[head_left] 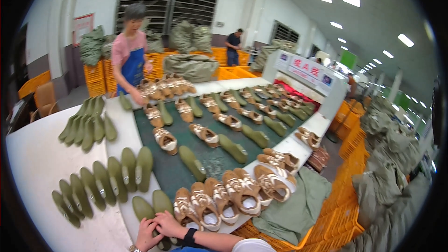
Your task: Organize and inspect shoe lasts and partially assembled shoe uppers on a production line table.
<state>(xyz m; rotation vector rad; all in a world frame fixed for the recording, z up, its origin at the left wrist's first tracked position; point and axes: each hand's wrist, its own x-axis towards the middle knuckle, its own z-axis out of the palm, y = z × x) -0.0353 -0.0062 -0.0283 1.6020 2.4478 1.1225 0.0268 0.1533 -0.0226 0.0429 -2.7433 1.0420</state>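
At the near edge of the table, my left hand point(147, 234) closes over the heel end of a green shoe last point(143, 207). My right hand point(168, 225), a black band on its wrist, touches it and grips the heel end of a second green last point(163, 201). The two lasts lie side by side, toes pointing away from me. To their right stands a row of brown and white sneakers point(223, 200), laced, with pale paper inside some. On the left, several more green lasts point(96, 184) lie in a slanting row.
A dark green conveyor belt point(212, 161) carries shoes and lasts in rows. Across it, a person in a blue apron point(132, 51) reaches toward shoes. Another bunch of lasts point(88, 123) lies far left. Orange crates point(343, 210) with grey-green cloth point(296, 200) stand at right.
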